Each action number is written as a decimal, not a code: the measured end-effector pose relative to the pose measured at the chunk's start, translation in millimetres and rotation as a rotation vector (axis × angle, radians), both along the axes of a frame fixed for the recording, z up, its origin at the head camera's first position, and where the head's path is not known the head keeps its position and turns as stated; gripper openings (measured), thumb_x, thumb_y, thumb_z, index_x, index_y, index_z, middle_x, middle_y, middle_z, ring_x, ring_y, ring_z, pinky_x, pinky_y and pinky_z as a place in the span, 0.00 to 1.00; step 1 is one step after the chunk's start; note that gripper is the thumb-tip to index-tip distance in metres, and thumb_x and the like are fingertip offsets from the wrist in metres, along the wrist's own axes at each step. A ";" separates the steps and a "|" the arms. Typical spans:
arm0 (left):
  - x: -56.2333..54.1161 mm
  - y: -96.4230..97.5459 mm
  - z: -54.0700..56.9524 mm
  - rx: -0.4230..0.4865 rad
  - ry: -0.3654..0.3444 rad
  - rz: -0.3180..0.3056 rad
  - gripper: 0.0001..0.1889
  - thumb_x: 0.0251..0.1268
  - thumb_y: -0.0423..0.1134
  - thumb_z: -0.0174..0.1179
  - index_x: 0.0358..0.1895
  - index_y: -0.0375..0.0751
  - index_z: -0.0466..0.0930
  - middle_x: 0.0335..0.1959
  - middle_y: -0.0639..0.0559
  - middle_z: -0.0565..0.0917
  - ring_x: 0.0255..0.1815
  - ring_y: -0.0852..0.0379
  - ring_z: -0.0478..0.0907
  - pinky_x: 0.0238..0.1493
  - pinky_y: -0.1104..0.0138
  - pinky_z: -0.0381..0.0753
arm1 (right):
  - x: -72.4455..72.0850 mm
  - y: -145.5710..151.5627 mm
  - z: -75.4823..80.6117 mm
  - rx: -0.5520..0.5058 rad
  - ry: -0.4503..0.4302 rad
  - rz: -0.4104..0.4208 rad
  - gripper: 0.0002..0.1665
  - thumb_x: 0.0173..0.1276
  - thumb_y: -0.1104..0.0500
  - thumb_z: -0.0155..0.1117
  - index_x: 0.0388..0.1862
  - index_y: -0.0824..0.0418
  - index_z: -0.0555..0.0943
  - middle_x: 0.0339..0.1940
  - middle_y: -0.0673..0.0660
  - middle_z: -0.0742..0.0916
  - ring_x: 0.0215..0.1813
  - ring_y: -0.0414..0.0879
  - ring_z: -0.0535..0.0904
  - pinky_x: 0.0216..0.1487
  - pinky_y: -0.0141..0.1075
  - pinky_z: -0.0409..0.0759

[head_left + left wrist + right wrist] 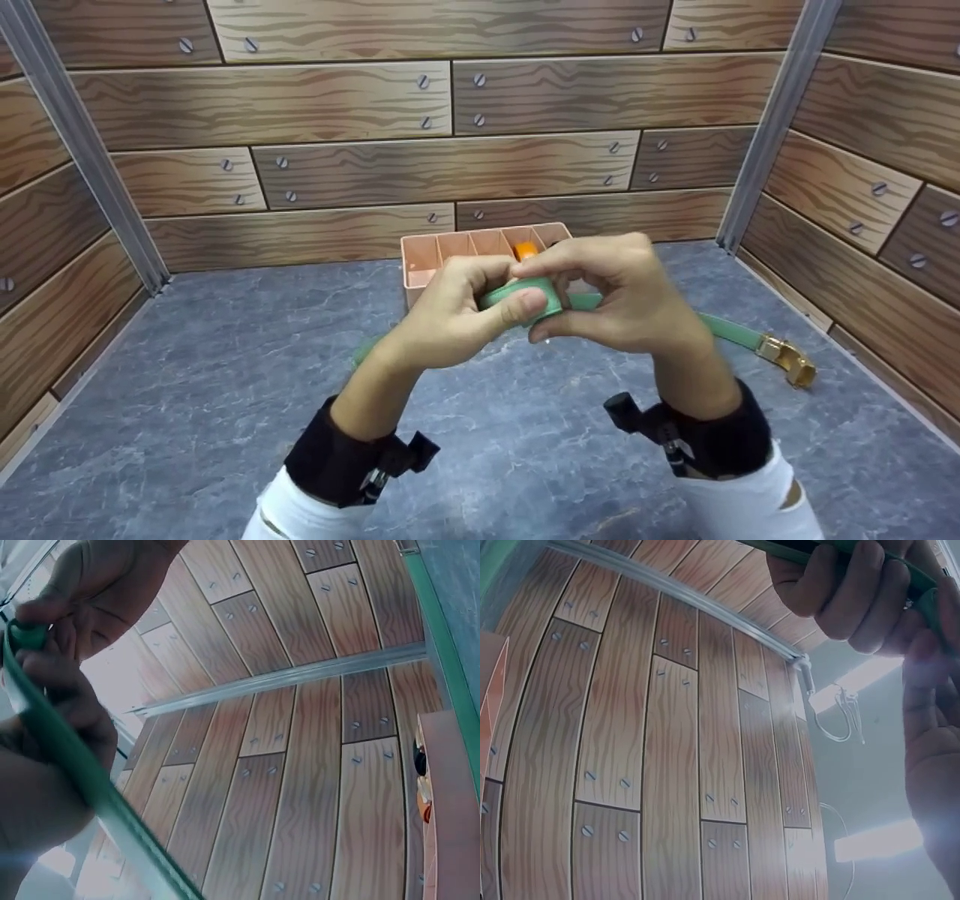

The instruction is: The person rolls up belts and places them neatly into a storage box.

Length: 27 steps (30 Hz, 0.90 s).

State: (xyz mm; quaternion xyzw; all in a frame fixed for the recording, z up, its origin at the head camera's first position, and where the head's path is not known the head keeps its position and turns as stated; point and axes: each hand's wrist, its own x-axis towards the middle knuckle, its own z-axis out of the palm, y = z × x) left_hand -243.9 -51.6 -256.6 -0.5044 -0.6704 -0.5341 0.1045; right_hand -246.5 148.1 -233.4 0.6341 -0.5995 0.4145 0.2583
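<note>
A green belt (546, 289) is bent over between my two hands above the table. My left hand (450, 322) grips the bent part, thumb laid along the strap. From the other side my right hand (634, 300) pinches the belt close to my left thumb. Past my right wrist the strap runs on to a gold buckle (784, 360) lying on the table at right. Another bit of green strap (365, 349) shows behind my left wrist. In the left wrist view the strap (112, 810) slants down past my left hand. Some fingertips are hidden by the belt and hands.
Behind my hands stands a pink divided box (420, 251), with an orange item (526, 249) in one compartment; my hands cover part of it. The grey marbled table (225, 390) is bounded by wood-patterned walls (337, 97) at the back and sides.
</note>
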 end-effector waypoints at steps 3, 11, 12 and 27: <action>-0.9 0.1 -1.9 -0.014 0.123 0.224 0.19 0.66 0.52 0.65 0.25 0.39 0.81 0.16 0.61 0.69 0.17 0.68 0.60 0.19 0.73 0.61 | 2.6 -3.0 -4.2 0.070 0.131 -0.180 0.23 0.53 0.59 0.80 0.46 0.67 0.85 0.40 0.60 0.89 0.38 0.46 0.85 0.44 0.29 0.82; -0.7 -1.1 0.9 -0.161 0.350 0.614 0.21 0.53 0.44 0.67 0.12 0.47 0.65 0.12 0.65 0.57 0.15 0.68 0.50 0.18 0.72 0.51 | 11.1 -13.0 -8.6 0.183 0.492 -0.559 0.19 0.55 0.57 0.79 0.45 0.62 0.87 0.45 0.58 0.81 0.32 0.43 0.74 0.33 0.29 0.76; -0.9 -0.8 1.3 -0.176 0.363 0.626 0.20 0.52 0.44 0.67 0.12 0.47 0.66 0.12 0.65 0.57 0.15 0.67 0.51 0.18 0.72 0.51 | 11.5 -13.0 -8.9 0.189 0.528 -0.579 0.19 0.56 0.57 0.79 0.45 0.62 0.86 0.42 0.57 0.81 0.31 0.43 0.75 0.32 0.30 0.77; -5.1 -5.2 0.0 -0.206 0.314 0.105 0.29 0.69 0.65 0.54 0.38 0.38 0.81 0.26 0.52 0.81 0.24 0.64 0.73 0.25 0.71 0.73 | 3.4 -8.8 -4.1 -0.005 0.210 -0.099 0.12 0.58 0.59 0.77 0.37 0.65 0.88 0.30 0.58 0.84 0.21 0.39 0.71 0.22 0.23 0.71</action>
